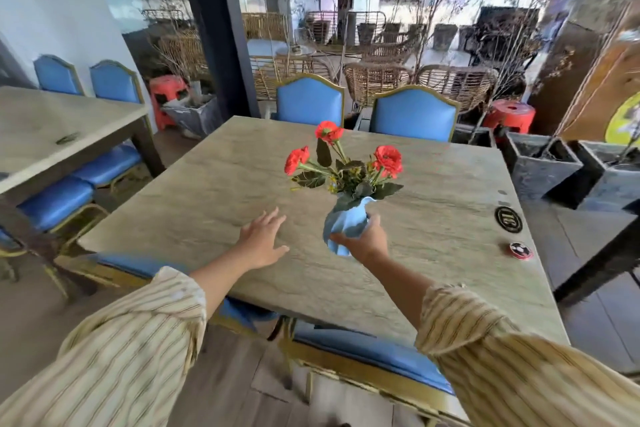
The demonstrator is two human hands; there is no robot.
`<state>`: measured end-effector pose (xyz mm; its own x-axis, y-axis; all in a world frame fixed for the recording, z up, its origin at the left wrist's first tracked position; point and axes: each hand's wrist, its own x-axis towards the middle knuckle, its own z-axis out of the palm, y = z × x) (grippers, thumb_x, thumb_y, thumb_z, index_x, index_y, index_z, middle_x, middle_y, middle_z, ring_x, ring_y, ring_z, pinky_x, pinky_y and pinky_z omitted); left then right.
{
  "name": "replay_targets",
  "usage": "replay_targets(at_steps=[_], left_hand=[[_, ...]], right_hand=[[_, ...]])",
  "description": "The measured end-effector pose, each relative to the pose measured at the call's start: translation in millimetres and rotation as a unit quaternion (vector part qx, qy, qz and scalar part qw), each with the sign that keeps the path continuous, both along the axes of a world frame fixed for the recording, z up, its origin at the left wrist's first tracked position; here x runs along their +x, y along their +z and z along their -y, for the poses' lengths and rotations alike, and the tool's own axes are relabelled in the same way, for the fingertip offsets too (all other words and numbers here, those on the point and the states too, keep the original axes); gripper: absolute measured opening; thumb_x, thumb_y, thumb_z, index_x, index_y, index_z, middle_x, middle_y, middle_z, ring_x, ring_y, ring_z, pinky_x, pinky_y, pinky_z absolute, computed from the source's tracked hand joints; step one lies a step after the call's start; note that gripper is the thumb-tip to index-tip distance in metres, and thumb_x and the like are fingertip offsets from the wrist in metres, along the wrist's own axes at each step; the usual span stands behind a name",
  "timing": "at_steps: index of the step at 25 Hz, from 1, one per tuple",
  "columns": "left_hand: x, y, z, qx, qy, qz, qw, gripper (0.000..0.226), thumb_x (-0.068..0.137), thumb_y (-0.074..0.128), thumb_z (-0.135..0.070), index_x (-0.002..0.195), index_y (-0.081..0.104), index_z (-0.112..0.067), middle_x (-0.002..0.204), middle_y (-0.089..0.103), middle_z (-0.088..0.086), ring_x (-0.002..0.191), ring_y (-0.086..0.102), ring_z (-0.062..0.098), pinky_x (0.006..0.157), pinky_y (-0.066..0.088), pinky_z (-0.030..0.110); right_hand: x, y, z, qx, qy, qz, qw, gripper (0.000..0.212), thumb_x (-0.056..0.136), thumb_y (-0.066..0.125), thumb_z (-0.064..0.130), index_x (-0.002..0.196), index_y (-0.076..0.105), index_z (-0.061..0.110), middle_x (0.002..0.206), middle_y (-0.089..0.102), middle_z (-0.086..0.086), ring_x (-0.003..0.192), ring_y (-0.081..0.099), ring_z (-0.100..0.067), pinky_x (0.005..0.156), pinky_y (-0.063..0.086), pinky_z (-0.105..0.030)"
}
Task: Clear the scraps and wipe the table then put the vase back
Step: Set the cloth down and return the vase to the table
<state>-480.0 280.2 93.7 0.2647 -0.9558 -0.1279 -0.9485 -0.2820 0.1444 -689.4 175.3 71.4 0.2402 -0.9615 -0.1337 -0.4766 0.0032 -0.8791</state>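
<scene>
The vase [346, 224] is pale blue with a faceted, pleated-looking body that narrows to a flared neck. It carries three red flowers [388, 158] on green stems among dark green leaves, with a few small yellow sprigs low in the bunch. It sits tilted slightly to the left, held above the stone-patterned table [214, 184], over the middle of the near half; whether its base touches the top cannot be told.

The right hand [363, 239] is wrapped around the lower body of the vase from the right and below, thumb up along its side, fingers closed behind it. The arm reaches forward from a striped cream sleeve [485, 340].

The left hand [261, 241] is open, palm down, fingers spread and pointing away over the table just left of the vase, gripping nothing; it is apart from the vase.

Near the table's right edge lie a dark round coaster [508, 219] and a smaller red-rimmed disc [520, 250]. Blue padded chairs [414, 114] stand at the far side.
</scene>
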Motion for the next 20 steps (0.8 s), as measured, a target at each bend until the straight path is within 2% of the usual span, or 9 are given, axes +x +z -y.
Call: replay_targets(at_steps=[5,12,18,20], left_hand=[[44,-30,76,-0.006,-0.020,-0.020,1.000,0.077,0.086,0.059,-0.044,0.149,0.021,-0.022,0.160,0.009,-0.001,0.146,0.013,0.020,0.115,0.021,0.045],[112,-61,170,0.020,-0.025,-0.065,0.997,0.075,0.088,0.058,-0.043,0.149,0.021,-0.021,0.160,0.007,-0.001,0.146,0.011,0.021,0.113,0.020,0.043],[156,-109,212,0.000,0.001,-0.110,0.994,0.068,0.090,0.056,-0.039,0.147,0.025,-0.021,0.159,0.011,-0.001,0.146,0.009,0.022,0.114,0.015,0.046],[167,-123,223,-0.013,-0.010,-0.112,0.994,0.067,0.089,0.057,-0.038,0.147,0.027,-0.020,0.159,0.014,0.000,0.146,0.010,0.022,0.114,0.016,0.044]], right_hand=[[58,-13,66,0.005,-0.019,-0.001,1.000,0.098,0.056,0.088,0.040,0.133,0.033,0.013,0.121,0.054,-0.008,0.112,0.053,-0.026,0.085,0.048,-0.036],[139,-38,150,0.022,-0.064,-0.042,0.997,0.093,0.051,0.090,0.038,0.124,0.037,0.015,0.114,0.057,-0.007,0.105,0.057,-0.024,0.080,0.050,-0.034],[192,-69,199,0.039,-0.095,-0.074,0.992,0.083,0.052,0.088,0.041,0.111,0.033,0.018,0.111,0.054,-0.009,0.099,0.054,-0.024,0.079,0.050,-0.035],[205,-78,210,0.035,-0.111,-0.073,0.991,0.087,0.050,0.088,0.041,0.114,0.034,0.017,0.111,0.053,-0.008,0.099,0.053,-0.023,0.079,0.050,-0.034]])
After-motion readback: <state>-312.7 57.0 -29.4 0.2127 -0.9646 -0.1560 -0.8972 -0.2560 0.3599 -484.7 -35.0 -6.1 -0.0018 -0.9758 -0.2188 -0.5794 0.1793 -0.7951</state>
